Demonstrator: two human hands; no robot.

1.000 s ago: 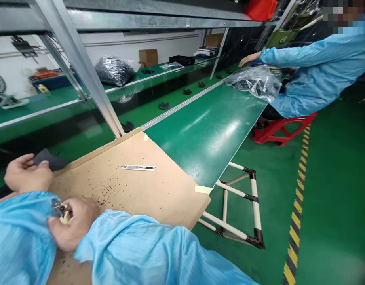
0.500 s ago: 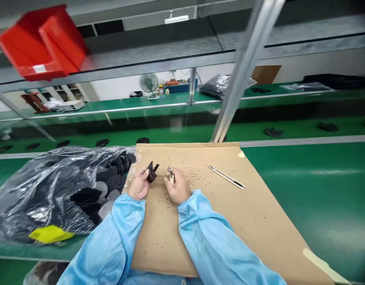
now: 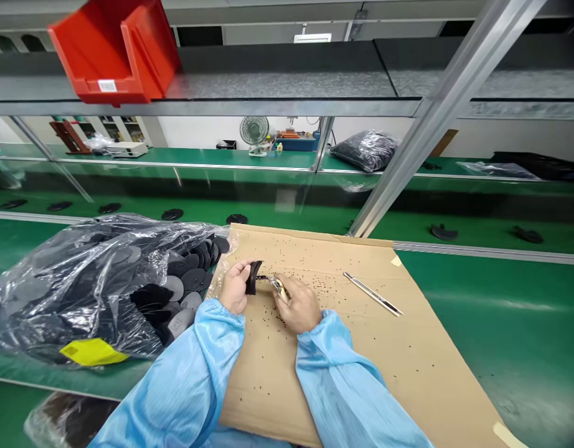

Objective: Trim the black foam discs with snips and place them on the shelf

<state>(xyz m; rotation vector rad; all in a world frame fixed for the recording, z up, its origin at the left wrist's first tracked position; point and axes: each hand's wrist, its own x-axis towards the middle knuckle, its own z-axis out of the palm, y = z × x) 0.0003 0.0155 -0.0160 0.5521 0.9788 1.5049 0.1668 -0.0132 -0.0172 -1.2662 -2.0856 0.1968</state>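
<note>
black part (image 3: pixel 253 280) is pinched in the fingers of the left hand (image 3: pixel 234 289) above the cardboard (image 3: pixel 357 354), and from here i see the right hand (image 3: pixel 302 306) clamped round pale-handled pliers (image 3: pixel 281 289), tip at the part's thin prong (image 3: pixel 263 277).

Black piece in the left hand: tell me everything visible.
The black piece looks like dark plastic or rubber, curved along its edge, with an apparent narrow prong pointing right toward the hand tool. The left hand grips its left side, holding it roughly upright over the cardboard. Whether the tool touches it is unclear.
</note>
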